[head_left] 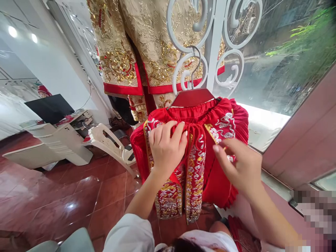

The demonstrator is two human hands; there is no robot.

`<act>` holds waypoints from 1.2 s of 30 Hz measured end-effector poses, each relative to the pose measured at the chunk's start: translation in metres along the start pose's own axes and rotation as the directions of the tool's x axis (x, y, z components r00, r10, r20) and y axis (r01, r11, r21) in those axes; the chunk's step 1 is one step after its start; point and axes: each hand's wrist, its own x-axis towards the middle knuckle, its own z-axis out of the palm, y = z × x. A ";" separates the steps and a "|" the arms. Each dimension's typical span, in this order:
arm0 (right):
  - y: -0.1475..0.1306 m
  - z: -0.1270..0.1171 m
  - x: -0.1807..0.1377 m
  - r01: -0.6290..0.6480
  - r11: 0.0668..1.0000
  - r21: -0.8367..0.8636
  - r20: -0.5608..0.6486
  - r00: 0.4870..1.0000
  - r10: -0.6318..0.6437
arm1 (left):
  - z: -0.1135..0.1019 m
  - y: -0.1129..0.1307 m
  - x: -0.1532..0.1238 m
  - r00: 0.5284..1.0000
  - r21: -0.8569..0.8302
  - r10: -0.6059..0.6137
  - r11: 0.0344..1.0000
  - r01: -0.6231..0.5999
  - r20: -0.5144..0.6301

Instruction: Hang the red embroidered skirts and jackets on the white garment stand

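A red pleated skirt [217, 185] with silver and gold embroidered panels hangs in front of me from a red hanger [193, 97]. The hanger's metal hook is up by a white scrolled grille. My left hand [168, 147] is closed over the gathered waistband, its fingers curled into the red cloth left of the middle panel. On the other side, my right hand [241, 164] is slightly blurred, with thumb and forefinger drawn close together at the gold edge of the right embroidered panel. Whatever cloth lies between those fingertips is mostly hidden.
Behind the skirt hangs a gold beaded garment [162, 38] with red trim, beside the white grille [210, 45] and a window. At left are a white chair [105, 140] and a white desk [70, 143] with a black monitor [49, 108]. A pale seat [70, 241] is at lower left.
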 end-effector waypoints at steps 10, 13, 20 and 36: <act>0.048 0.009 0.052 -0.152 0.942 0.298 0.323 0.945 0.050 | -0.005 -0.006 -0.011 0.986 0.061 -0.108 0.993 0.100 0.131; 0.064 -0.008 0.055 -0.346 0.729 0.591 0.515 0.857 -0.010 | -0.019 -0.006 -0.015 0.977 0.024 -0.127 0.992 0.125 0.173; 0.071 0.018 0.052 -0.359 0.108 0.927 0.336 0.924 0.185 | -0.025 0.019 -0.008 0.942 -0.729 -0.274 0.603 0.324 0.192; 0.031 -0.003 0.123 -0.511 0.044 0.858 0.502 0.854 0.136 | -0.003 -0.002 0.052 0.862 -0.873 -0.176 -0.218 0.437 0.476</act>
